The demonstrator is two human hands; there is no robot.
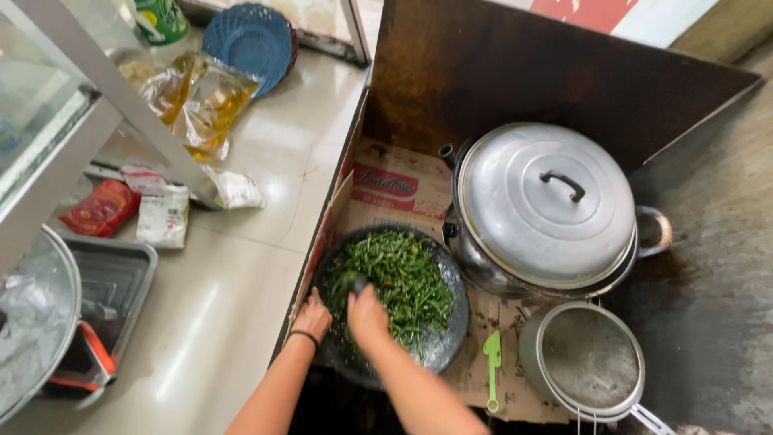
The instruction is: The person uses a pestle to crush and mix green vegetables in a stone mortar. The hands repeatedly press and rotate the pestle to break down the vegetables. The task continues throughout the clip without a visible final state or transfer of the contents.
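A dark round stone mortar (447, 338) holds a heap of chopped green vegetables (400, 282) with a few red bits. My right hand (366, 316) is closed around a dark pestle (356, 283) whose tip presses into the greens at the bowl's left side. My left hand (312, 316), a black band at its wrist, rests on the mortar's left rim. The mortar sits on flattened cardboard (386, 189).
A big lidded aluminium pot (546, 205) stands right of the mortar, a metal strainer (586, 358) below it, a green spoon (492, 369) between. Dark board (499, 68) walls the back. On the left counter (241, 274): oil bags (201, 101), blue basket (251, 39), packets, grey tray (113, 282).
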